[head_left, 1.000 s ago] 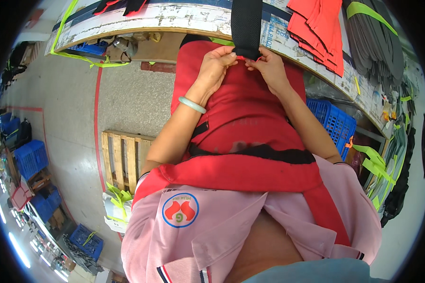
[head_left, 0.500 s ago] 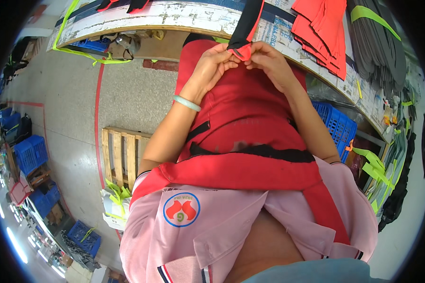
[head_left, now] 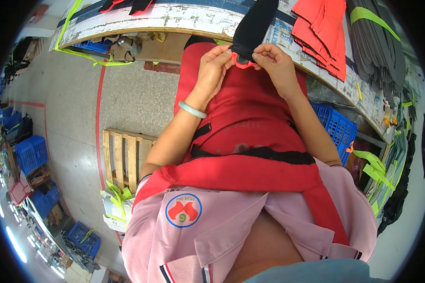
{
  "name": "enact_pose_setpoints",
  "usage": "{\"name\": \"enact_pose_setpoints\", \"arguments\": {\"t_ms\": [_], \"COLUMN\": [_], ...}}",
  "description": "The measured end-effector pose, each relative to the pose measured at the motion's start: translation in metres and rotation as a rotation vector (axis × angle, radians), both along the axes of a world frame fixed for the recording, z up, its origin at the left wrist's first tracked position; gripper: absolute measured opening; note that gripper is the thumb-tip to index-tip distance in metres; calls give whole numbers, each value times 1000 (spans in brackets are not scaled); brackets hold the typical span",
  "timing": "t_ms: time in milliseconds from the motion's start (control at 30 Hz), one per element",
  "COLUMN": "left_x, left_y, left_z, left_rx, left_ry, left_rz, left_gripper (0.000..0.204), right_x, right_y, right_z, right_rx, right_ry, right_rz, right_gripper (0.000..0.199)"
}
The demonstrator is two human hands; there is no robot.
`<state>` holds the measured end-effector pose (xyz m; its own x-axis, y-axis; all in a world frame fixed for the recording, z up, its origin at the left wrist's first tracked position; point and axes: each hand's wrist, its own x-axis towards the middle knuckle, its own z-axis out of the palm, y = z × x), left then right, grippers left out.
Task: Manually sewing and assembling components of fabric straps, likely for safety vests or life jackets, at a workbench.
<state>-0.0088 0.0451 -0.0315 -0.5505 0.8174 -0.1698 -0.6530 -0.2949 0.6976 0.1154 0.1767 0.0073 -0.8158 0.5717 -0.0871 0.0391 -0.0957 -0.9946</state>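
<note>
A small orange-red fabric piece (head_left: pixel 241 61) is pinched from both sides at the near edge of the long curved white work surface (head_left: pixel 141 21). The grip of the left hand (head_left: pixel 215 63) is closed on the left edge of this piece, with the fingertips pressed together on it. The grip of the right hand (head_left: pixel 271 59) is closed on its right edge in the same way. The lower end of a long black fabric strip (head_left: pixel 252 28) lies on top of the small piece, between the two hands, and it is touched by the fingers of both. The strip runs up and away across the surface.

A pale green bangle (head_left: pixel 191 109) is worn on the left wrist. Below the hands, a red apron with black straps (head_left: pixel 250 137) is seen over a pink shirt with a round emblem (head_left: pixel 222 231).

On the surface, to the right of the hands, a stack of orange-red fabric sheets (head_left: pixel 323 35) is laid, and further right a pile of dark grey sheets (head_left: pixel 378 42) with a lime green band (head_left: pixel 363 13). Under the surface on the right side, a blue plastic crate (head_left: pixel 335 127) is standing. On the floor to the left, a wooden pallet (head_left: pixel 125 153) is lying, and near it a white bag with lime green strips (head_left: pixel 115 200). More blue crates (head_left: pixel 30 153) are placed well apart, at the far left.
</note>
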Motion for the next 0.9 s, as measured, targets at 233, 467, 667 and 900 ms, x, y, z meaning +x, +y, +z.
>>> {"name": "enact_pose_setpoints", "arguments": {"t_ms": [233,467,667,900], "left_x": [12,-13,1,-3], "left_y": [-1,-3,-5,7], "left_z": [1,8,-2,15], "left_rx": [253,147,70,-44], "left_ry": [-167,-63,-115,-47], "left_rz": [-499,-387,-316,-462], "left_gripper": [33,28,24,34], "right_x": [-11,0,22,24], "right_y": [42,22,6,12], "right_z": [-4,-15,-4,10], "right_rx": [1,-276,-219,125], "right_ry": [41,33,108,29], "right_rz": [116,-36,17,57], "right_gripper": [12,22,18,12]}}
